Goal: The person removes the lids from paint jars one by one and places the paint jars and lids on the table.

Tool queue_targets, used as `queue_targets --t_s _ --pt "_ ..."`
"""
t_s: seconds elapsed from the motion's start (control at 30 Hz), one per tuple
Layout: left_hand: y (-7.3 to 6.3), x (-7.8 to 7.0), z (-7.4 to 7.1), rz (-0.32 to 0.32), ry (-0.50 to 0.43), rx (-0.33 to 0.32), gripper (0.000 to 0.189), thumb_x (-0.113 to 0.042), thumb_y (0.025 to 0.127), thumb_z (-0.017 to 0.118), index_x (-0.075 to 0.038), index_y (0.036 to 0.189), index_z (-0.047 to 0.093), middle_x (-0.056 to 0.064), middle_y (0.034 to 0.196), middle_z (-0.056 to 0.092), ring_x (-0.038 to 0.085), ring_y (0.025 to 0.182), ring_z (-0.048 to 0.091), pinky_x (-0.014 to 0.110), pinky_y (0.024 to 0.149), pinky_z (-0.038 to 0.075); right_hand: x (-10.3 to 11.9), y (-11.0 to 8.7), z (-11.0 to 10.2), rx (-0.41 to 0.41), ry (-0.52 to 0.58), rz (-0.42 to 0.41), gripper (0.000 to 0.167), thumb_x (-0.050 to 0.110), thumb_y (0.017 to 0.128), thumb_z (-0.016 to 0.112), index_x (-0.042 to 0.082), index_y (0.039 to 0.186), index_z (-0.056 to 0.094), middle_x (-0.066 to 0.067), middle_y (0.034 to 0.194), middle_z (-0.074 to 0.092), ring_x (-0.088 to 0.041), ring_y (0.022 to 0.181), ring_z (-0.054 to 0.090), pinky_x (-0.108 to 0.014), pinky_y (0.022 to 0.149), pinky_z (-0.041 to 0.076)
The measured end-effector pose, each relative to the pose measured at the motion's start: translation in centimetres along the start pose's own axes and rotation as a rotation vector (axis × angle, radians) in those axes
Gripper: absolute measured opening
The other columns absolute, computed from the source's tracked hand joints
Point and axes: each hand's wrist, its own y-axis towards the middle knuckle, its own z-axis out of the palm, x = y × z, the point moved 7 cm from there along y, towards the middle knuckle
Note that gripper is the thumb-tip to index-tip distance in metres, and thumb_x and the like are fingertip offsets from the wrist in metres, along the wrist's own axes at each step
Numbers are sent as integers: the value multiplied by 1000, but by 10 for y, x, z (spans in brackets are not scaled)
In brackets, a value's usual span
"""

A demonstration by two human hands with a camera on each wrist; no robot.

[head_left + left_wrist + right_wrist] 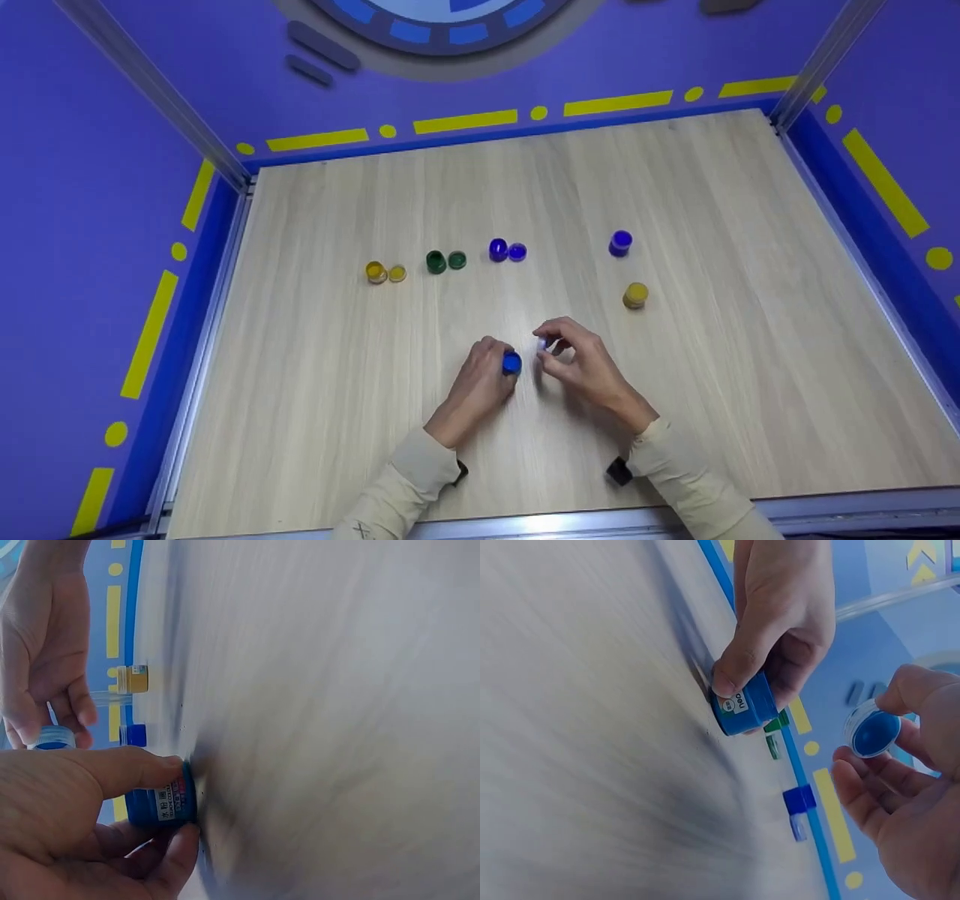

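Observation:
My left hand grips a small blue paint jar near the front middle of the table. The jar stands uncapped, its blue paint showing from above and a printed label on its side in the left wrist view. Just right of it, my right hand pinches a clear screw lid between thumb and fingers. Blue paint coats the lid's inside, which faces the camera in the right wrist view. The lid is apart from the jar and raised above the table.
Beyond the hands stand uncapped yellow, green and purple-blue jars, each with its lid beside it on the right. Farther right are a capped purple-blue jar and a capped ochre jar. Purple walls border the wooden table.

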Motion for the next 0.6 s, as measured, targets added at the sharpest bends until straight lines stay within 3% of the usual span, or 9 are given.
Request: queue_targets --t_s 0.33,0.6 --pt "21 -6 7 -18 -50 44 30 -2 88 78 3 115 66 14 109 59 28 105 63 41 96 51 28 2 -24 -37 30 31 30 -20 81 73 -13 109 65 -16 105 68 -37 88 66 -53 69 56" --pt "43 -14 13 -10 -71 29 28 -3 91 76 2 116 65 15 115 56 30 108 64 41 99 51 24 -1 -36 -87 73 44 30 -25 80 71 -16 107 63 -28 105 64 -42 87 65 -51 73 58"
